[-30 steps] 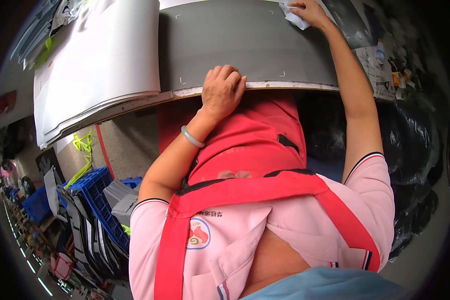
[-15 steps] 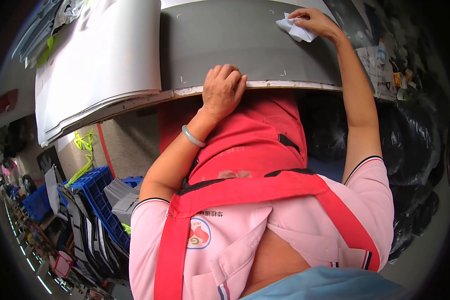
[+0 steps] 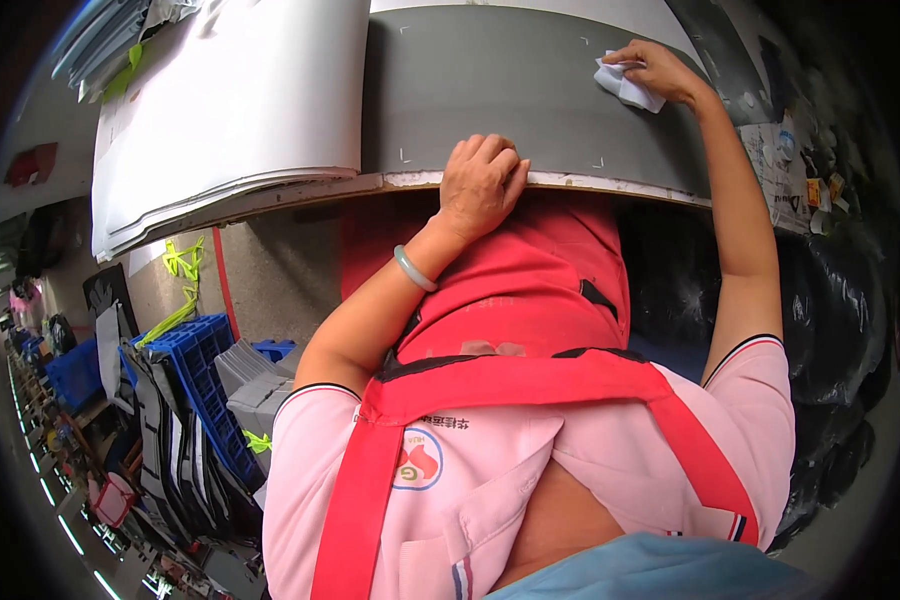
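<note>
Surveying from the largest item down: a worktable point(image 3: 620, 185) crosses the top of the view, its pale front edge against the red apron point(image 3: 510, 300). A stack of white sheets point(image 3: 240, 95) covers its left part; judged risk: curled, uneven edges could catch and slide if an arm brushed them. Beside the stack lies a dark grey sheet point(image 3: 490, 85); it could creep or crease if dragged sideways, since no weight shows on it other than the hands. Left hand point(image 3: 480, 185) rests at the front edge, fingers curled; whether they pinch the sheet or the table cannot be told. If merely resting, it would anchor little. Right hand point(image 3: 660, 72) holds a crumpled white wad point(image 3: 627, 90), cloth or paper unclear, pinched between thumb and fingers over the sheet's far right part. A loose fold could snag, or grit beneath could scratch. Small white corner marks point(image 3: 404, 155) might smear if not fast.

Versus half a second ago: whole view shifted, scene sitting further right; left hand unchanged against the edge; right hand and wad slightly nearer the person, relative to the far corner mark.
</note>
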The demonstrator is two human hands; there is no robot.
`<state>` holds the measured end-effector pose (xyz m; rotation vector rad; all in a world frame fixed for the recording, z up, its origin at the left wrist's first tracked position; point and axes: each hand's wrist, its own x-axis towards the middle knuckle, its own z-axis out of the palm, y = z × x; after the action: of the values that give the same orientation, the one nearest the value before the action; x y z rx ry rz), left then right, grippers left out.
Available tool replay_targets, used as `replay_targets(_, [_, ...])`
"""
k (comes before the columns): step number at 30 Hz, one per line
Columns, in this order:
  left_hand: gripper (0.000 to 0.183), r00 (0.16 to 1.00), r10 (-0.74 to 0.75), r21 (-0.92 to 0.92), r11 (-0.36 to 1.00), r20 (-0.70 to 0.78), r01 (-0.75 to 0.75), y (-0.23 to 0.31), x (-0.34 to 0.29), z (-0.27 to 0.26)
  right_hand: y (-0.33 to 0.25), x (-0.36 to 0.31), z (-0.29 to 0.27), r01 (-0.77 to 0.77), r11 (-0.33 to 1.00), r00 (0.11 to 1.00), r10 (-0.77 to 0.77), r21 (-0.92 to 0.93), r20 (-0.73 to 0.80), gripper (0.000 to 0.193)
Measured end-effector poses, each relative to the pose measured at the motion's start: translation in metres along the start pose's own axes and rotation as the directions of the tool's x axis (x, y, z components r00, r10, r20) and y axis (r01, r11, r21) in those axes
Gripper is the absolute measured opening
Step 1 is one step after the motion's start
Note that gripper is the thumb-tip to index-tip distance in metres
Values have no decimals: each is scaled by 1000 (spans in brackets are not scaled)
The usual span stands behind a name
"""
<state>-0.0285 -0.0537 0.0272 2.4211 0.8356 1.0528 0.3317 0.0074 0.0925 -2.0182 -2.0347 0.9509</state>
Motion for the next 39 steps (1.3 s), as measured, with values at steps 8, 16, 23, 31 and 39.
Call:
replay_targets(8, [13,1000,5,4,1000,-3,-5,2,2,-3,-77,64,63,234,964,924,-181,124,-338,32])
replay_targets(16, [14,999,34,-1,999,-1,-34,5,6,3,-118,173,80,306,951,908,-307,-50,-286,23])
replay_targets(23, [17,1000,26,31,999,-11,-25,-2,-2,-2,-172,170,79,463,793,777,-578,-397,-250,23])
replay_targets(31, [17,999,44,45,998,-8,-43,-3,-2,-2,-120,121,86,742,635,670,-701,213,-246,27])
replay_targets(39, [15,999,42,18,999,-6,-42,-3,-2,0,-174,67,132,555,821,790,-570,-130,-225,29])
